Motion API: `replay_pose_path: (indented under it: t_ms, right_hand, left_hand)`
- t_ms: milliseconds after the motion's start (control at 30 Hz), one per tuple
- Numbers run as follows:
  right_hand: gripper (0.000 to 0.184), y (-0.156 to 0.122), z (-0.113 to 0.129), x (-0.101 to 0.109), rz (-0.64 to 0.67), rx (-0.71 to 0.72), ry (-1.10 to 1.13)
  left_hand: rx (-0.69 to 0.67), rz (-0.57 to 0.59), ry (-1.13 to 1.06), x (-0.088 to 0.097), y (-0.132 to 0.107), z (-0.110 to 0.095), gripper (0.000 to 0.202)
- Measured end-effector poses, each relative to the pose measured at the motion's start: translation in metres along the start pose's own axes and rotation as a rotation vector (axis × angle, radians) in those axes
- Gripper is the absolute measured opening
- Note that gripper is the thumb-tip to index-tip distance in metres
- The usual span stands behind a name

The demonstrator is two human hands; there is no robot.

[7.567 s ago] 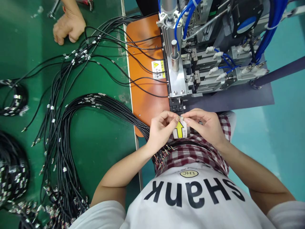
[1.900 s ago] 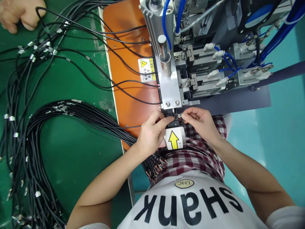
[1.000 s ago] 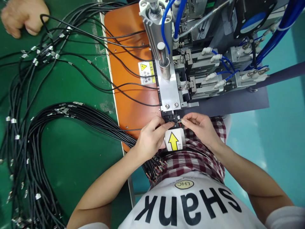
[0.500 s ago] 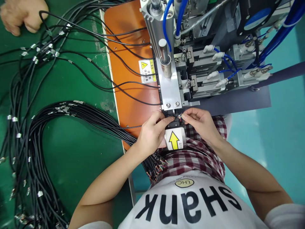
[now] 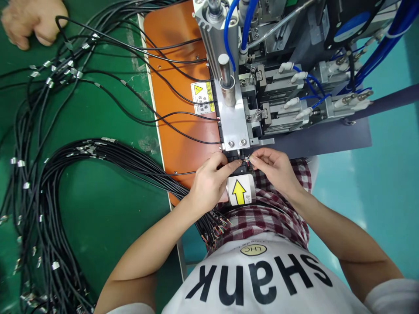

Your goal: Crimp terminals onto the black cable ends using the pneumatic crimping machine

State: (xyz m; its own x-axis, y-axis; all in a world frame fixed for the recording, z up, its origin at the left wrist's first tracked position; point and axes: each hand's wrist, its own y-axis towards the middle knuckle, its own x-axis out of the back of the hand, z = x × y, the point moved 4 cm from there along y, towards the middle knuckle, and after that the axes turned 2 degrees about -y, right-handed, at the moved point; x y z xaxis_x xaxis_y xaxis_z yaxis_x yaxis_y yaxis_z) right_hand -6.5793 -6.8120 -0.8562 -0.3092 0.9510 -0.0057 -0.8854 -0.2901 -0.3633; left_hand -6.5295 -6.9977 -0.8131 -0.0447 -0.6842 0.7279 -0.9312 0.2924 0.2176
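Observation:
At the near end of the machine, my left hand [image 5: 209,181] is closed over a black cable [image 5: 183,173], one digit reaching onto the small black fixture [image 5: 236,169]. Part of the cable is hidden under that hand. Opposite it, my right hand [image 5: 276,170] pinches thin coloured wires [image 5: 247,159] that fan out at the cable's stripped end. A white label with a yellow arrow [image 5: 239,192] sits just below the fixture. Beneath my left forearm runs a thick bundle of black cables [image 5: 131,159], its stripped ends showing coloured wires near my lap.
Above my hands stands a metal press cylinder [image 5: 222,56] with blue air hoses [image 5: 250,22]. Several black cables cross the orange plate [image 5: 183,152] into the machine. More cables lie on the green table [image 5: 108,218]. Another person's hand [image 5: 32,22] rests at the upper left.
My left fingertip has slid slightly right along the fixture, toward the wires. My right hand keeps its pinch in nearly the same place.

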Motion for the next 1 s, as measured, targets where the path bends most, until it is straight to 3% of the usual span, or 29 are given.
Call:
replay_pose_path:
  t_ms: [500, 733, 1000]
  right_hand:
    - [0.023, -0.0047, -0.0018, -0.0049, -0.074, -0.005, 0.025]
    - [0.019, -0.0069, 0.0037, -0.0048, -0.098, 0.0, -0.199]
    - [0.018, -0.0047, 0.0012, -0.0043, -0.053, -0.029, -0.157]
  left_hand:
    - [-0.003, 0.031, 0.108, -0.0018, -0.0015, -0.0025, 0.036]
    - [-0.027, 0.046, 0.21, -0.002, 0.001, -0.0076, 0.036]
    - [-0.024, 0.033, 0.106, -0.0032, 0.0028, -0.0034, 0.036]
